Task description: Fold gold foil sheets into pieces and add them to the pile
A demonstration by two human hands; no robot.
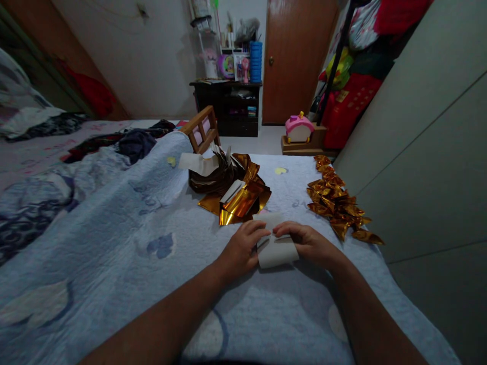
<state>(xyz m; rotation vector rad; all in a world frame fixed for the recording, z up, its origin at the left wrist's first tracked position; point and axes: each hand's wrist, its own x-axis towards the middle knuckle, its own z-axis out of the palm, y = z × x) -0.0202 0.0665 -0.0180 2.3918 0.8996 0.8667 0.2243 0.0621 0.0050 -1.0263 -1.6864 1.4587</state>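
A small white sheet of paper (276,252) lies on the blue quilt (125,253) in front of me. My left hand (243,248) rests on its left edge with fingers curled onto the paper. Pinching its upper right edge is my right hand (308,242). Both hands press and hold the sheet between them. Just beyond it sits a loose stack of gold foil sheets (238,195), some white side up. A row of folded gold paper pieces (337,200) runs along the right side of the bed.
A grey wardrobe wall (426,167) stands close on the right. Clothes (133,142) lie on the bed at the left. A wooden frame (201,129), a dark shelf unit (232,104), a pink toy (299,128) and a brown door (297,56) are beyond.
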